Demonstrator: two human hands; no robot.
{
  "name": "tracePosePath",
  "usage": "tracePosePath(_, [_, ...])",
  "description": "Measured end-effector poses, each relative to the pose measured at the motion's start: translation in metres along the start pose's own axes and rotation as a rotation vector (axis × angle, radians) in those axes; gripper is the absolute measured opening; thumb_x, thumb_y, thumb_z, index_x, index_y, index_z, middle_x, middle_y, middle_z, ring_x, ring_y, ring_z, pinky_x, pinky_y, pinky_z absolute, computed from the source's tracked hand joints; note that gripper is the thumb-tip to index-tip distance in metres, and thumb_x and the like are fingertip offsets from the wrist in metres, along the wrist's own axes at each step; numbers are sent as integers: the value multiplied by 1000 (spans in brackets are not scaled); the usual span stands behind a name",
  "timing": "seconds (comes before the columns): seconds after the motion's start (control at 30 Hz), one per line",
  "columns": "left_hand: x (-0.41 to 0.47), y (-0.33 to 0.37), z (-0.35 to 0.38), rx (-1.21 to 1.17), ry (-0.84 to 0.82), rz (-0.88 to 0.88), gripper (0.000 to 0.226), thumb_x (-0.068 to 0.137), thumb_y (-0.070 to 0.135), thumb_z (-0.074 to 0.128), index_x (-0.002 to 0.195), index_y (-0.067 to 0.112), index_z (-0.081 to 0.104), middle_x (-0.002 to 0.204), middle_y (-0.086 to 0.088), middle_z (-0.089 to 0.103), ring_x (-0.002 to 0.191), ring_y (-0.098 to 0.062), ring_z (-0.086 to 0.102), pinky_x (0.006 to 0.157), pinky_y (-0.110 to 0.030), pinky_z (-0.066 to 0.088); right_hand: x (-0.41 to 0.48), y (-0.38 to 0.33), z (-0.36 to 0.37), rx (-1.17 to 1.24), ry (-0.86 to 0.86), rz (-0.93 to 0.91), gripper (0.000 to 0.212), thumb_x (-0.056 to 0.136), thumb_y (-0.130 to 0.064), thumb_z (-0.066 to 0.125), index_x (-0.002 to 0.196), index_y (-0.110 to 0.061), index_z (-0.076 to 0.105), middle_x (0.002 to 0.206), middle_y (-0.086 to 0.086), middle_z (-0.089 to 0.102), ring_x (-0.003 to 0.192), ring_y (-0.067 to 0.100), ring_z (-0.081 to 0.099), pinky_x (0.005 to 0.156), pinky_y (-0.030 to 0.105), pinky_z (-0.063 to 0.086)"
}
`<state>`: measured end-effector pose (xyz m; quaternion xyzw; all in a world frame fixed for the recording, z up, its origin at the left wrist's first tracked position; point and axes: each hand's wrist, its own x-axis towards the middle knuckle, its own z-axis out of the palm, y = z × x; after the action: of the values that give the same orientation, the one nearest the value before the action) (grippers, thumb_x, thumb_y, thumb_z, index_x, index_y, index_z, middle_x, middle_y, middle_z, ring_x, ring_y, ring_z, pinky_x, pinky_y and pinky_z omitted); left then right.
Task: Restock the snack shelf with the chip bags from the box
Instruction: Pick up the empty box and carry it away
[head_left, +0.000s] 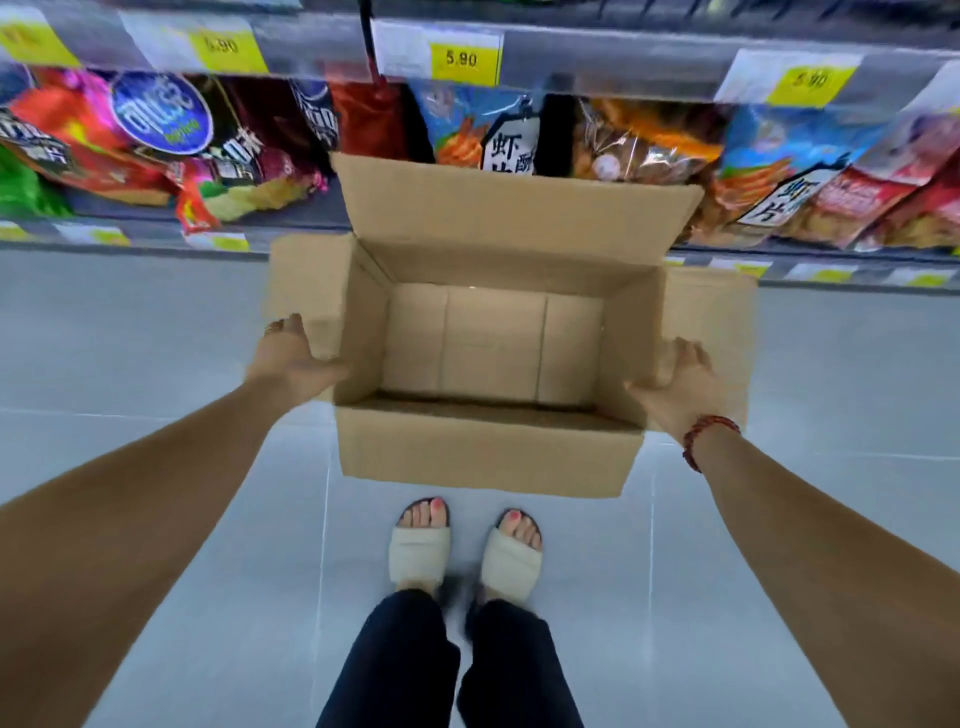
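Head view: the cardboard box (493, 343) hangs above the floor (156, 338), held between both hands, with its long axis running from 9 o'clock to 3 o'clock across the person's body. The left grip (291, 358) clasps the short end at 9 o'clock, thumb on the near corner and fingers curled round the side flap. The right grip (680, 384), with a red bracelet (706, 436) at the wrist, pinches the opposite end at 3 o'clock in the same way. Neither is nearer; the box sits centred between them. All four flaps stand open and the bottom is bare, with no bags showing inside. The chip bags (488, 130) lie in a row on the snack shelf (311, 236), at 12 o'clock from the box and just beyond its far flap. Judging by the empty box, the restocking looks finished, so the next move probably takes the box away from the shelf, toward 6 o'clock.
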<state>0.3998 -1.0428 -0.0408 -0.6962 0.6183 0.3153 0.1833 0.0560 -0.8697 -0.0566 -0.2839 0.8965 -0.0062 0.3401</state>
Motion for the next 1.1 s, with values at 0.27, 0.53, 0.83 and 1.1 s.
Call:
tracePosePath(0.27, [66, -1, 71, -8, 34, -10, 57, 82, 17, 65, 128, 1, 34, 112, -26, 53, 103, -45, 52, 70, -39, 37, 57, 10, 61, 179, 78, 71, 87, 80, -16, 63, 149, -12, 9, 152, 12, 25, 130, 37, 41, 104, 42, 39])
tracePosePath(0.53, [68, -8, 81, -95, 79, 41, 30, 81, -7, 46, 107, 6, 40, 90, -14, 47, 84, -34, 45, 61, -37, 36, 65, 18, 68, 294, 102, 230, 36, 85, -1, 44, 120, -6, 51, 117, 17, 61, 110, 38, 56, 90, 40, 46])
tracePosePath(0.83, [12, 12, 45, 20, -72, 180, 26, 80, -8, 46, 103, 4, 42, 78, -13, 48, 81, -35, 48, 52, -32, 34, -14, 70, 25, 411, 65, 339, 37, 85, -1, 41, 118, -7, 58, 109, 16, 62, 103, 37, 55, 91, 41, 47])
tracePosePath(1.1, [-72, 92, 6, 160, -244, 498, 27, 80, -6, 52, 102, 5, 39, 86, -10, 51, 84, -29, 48, 55, -32, 31, -130, 139, -64, 553, 220, 521, 32, 86, 0, 44, 112, -2, 63, 104, 20, 64, 106, 41, 57, 83, 37, 44])
